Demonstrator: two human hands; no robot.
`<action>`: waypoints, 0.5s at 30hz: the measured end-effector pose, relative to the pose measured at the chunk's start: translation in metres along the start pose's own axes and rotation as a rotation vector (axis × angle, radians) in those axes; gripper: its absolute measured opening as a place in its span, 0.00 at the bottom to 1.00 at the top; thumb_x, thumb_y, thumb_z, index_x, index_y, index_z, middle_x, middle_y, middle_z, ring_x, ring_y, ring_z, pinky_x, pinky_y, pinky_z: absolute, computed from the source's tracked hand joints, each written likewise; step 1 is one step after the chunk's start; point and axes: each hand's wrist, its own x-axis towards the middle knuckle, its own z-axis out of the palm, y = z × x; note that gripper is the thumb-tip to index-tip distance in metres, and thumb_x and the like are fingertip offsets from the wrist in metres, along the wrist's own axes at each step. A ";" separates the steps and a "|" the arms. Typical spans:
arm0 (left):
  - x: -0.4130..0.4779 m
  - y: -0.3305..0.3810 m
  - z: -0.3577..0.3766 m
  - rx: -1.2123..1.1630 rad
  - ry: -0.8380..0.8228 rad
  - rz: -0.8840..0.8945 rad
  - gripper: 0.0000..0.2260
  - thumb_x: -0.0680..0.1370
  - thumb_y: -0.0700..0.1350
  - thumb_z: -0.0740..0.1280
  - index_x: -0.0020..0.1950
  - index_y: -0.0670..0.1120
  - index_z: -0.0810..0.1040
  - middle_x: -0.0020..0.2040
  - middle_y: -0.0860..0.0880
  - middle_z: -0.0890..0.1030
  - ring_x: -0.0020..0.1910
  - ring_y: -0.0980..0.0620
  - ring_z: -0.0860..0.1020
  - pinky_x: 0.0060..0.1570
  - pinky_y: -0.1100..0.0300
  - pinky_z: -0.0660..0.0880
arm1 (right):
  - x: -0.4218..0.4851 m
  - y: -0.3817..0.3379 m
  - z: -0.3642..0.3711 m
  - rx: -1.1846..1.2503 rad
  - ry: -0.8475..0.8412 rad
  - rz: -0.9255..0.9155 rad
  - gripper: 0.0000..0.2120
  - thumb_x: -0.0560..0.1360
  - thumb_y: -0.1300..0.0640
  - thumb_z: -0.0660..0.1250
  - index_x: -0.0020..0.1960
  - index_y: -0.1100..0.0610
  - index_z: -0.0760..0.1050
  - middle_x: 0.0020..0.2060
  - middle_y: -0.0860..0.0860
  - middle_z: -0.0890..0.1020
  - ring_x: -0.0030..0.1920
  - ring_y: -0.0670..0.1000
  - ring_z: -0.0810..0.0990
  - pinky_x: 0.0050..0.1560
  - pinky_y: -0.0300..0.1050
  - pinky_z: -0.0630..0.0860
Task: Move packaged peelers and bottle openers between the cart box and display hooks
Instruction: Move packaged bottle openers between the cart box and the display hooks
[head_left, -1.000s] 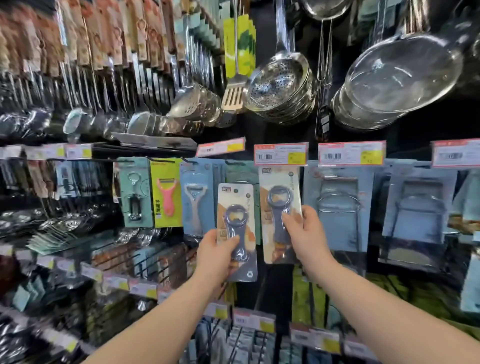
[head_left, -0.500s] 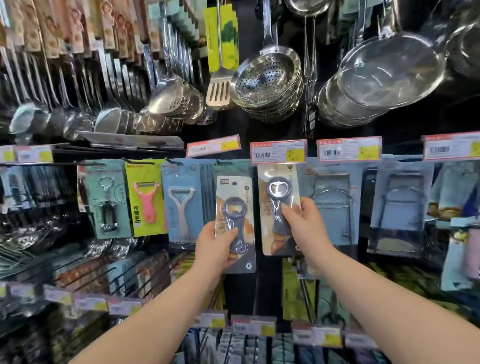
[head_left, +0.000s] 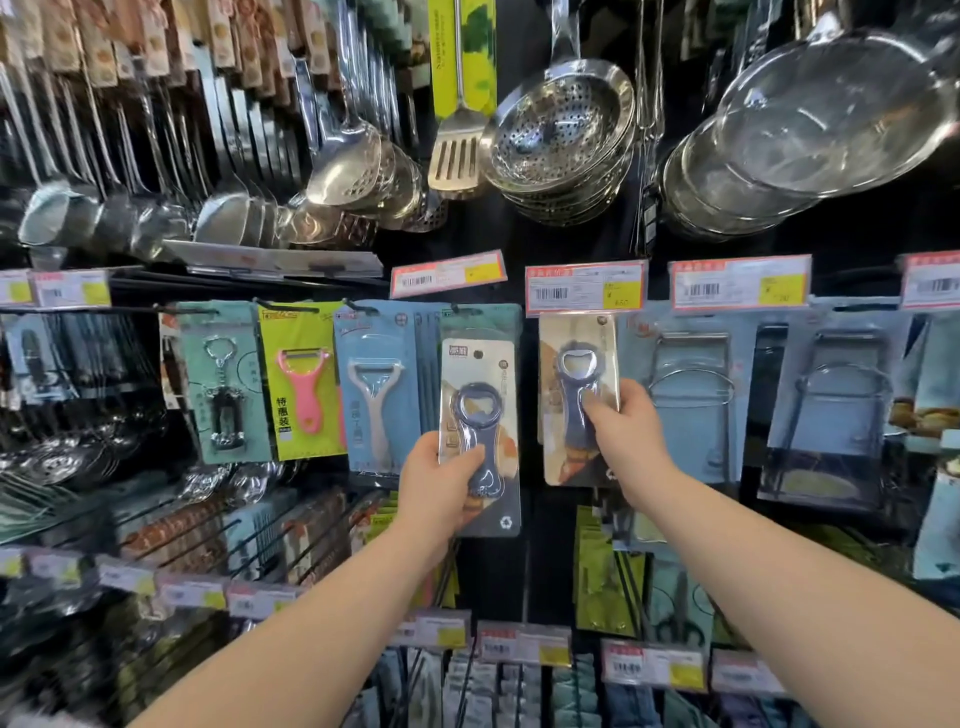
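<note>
free: dark gap (head_left: 545, 561) mid-shelf | blocked: price tags (head_left: 584, 286) above, peeler packs (head_left: 376, 395) left, wire-rack packs (head_left: 691, 395) right

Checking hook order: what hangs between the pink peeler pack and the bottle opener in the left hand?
A blue-carded white peeler pack hangs there, shown in the head view.

Two hands (head_left: 441, 483) (head_left: 631, 436), two packaged bottle openers (head_left: 479, 415) (head_left: 578, 364), two packaged peelers (head_left: 304, 389) (head_left: 374, 405), one corkscrew pack (head_left: 223, 400)

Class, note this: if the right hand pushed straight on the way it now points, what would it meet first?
Probably the price tag just above the bottle opener pack that the right hand grips. Depth is unclear, so this is only a guess.
</note>
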 end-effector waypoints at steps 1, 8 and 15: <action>0.000 -0.001 -0.001 0.000 -0.001 0.001 0.04 0.74 0.42 0.67 0.46 0.45 0.73 0.43 0.41 0.80 0.34 0.46 0.78 0.24 0.62 0.73 | 0.004 0.001 0.001 -0.015 0.001 0.003 0.08 0.76 0.56 0.63 0.53 0.58 0.70 0.41 0.52 0.75 0.39 0.51 0.73 0.37 0.44 0.69; 0.001 -0.001 -0.001 -0.021 -0.010 0.007 0.05 0.74 0.42 0.68 0.47 0.44 0.73 0.43 0.42 0.80 0.35 0.47 0.78 0.26 0.62 0.74 | 0.030 0.007 0.009 -0.091 0.052 0.056 0.04 0.76 0.58 0.62 0.44 0.54 0.67 0.36 0.47 0.72 0.34 0.47 0.70 0.31 0.40 0.66; -0.003 -0.005 0.003 -0.060 -0.042 0.001 0.04 0.74 0.41 0.69 0.46 0.47 0.75 0.42 0.45 0.83 0.35 0.49 0.82 0.28 0.60 0.77 | 0.033 0.008 0.009 -0.168 0.030 0.117 0.11 0.76 0.52 0.63 0.39 0.55 0.65 0.34 0.49 0.71 0.35 0.49 0.69 0.31 0.43 0.63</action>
